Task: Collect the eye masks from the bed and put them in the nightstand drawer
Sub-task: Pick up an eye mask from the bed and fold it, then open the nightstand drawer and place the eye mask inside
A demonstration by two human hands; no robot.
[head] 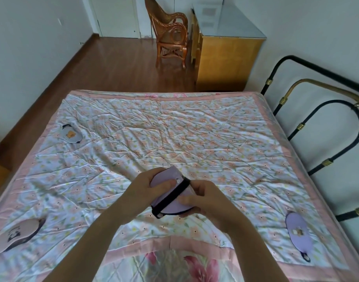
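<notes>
You hold the lilac eye mask (170,195) in both grips at lower centre, left hand (148,188) and right hand (203,200) clamped on it; the nearest loose mask, the purple mask (298,231), lies lower right, long axis toward you, closest to your right.

White walls (32,47) met a brown wood floor (113,64). A wicker chair (169,35) stood beside a yellow cabinet (225,62), daylight on both.

Held lilac eye mask (170,197) partly hidden by both hands, pink eye mask (19,233) blurred, print unreadable
</notes>
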